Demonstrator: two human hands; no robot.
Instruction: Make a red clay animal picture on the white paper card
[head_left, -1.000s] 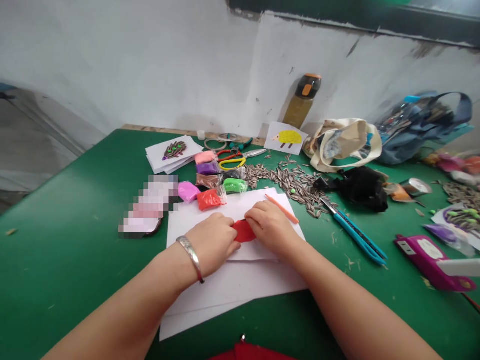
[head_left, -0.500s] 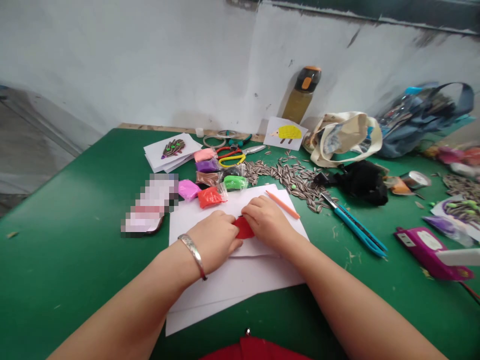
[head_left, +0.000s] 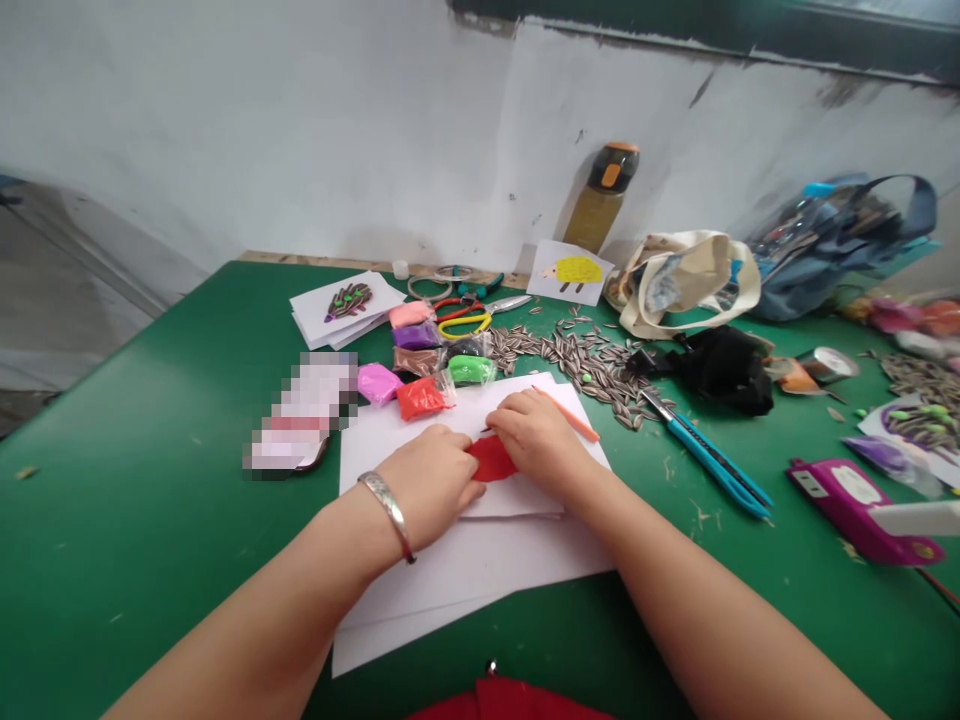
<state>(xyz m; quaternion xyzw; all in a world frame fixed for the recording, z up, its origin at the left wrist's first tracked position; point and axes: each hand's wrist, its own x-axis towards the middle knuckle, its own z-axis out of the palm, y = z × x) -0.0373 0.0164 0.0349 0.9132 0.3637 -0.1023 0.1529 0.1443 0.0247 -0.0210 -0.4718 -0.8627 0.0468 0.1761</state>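
A flat red clay shape (head_left: 496,460) lies on the stacked white paper (head_left: 427,570), between my two hands. My left hand (head_left: 431,475), with a silver bangle at the wrist, holds the left edge of the clay, thumb on the near side and fingers on the far side. Over the clay's right part, my right hand (head_left: 536,440) has its fingers bent and pressed together. A small dark sliver shows by those fingertips; what they hold is mostly hidden. Just beyond that hand lies an orange clay tool (head_left: 570,413).
Bags of coloured clay (head_left: 425,397), scissors (head_left: 480,320) and scattered sunflower seeds (head_left: 589,358) lie behind the paper. A phone (head_left: 300,410) is at left. On the right are a blue utility knife (head_left: 716,465), a black pouch (head_left: 724,370) and a magenta device (head_left: 847,505). A bottle (head_left: 604,200) stands by the wall.
My right hand has shifted slightly to the right, so more of the red clay shows. My left hand stays at the clay's left edge. The view has tilted a little.
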